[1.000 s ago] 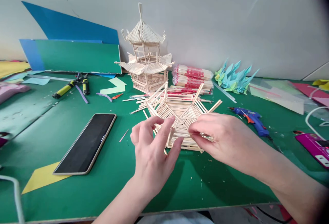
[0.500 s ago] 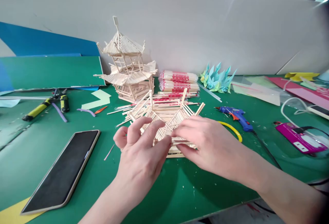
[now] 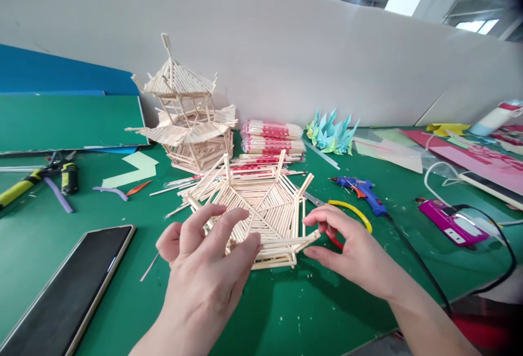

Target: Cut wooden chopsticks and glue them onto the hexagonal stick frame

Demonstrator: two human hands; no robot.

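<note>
An open-topped frame of wooden sticks (image 3: 261,212) lies on the green table, with short posts rising at its corners and a floor of sticks laid in wedges. My left hand (image 3: 212,258) is at its near left side, fingers bent over the edge and thumb by the near rail of sticks; parts of the fingertips' contact are hidden. At the near right corner, my right hand (image 3: 347,247) has thumb and fingers parted around the end of a post, apparently without gripping it. Behind that hand lie scissors (image 3: 335,240) with a red handle part showing, partly covered.
A stick pagoda (image 3: 190,127) stands behind, beside bundled sticks (image 3: 272,137) and a blue paper ornament (image 3: 332,133). A blue glue gun (image 3: 363,190), yellow curved piece (image 3: 359,212) and magenta power box (image 3: 451,222) lie right. A phone (image 3: 69,290) and pliers (image 3: 53,173) lie left.
My right hand has let go of the near rail and drawn right to the corner, its fingers parting. My left hand stays at the frame. The view has shifted right and slightly up.
</note>
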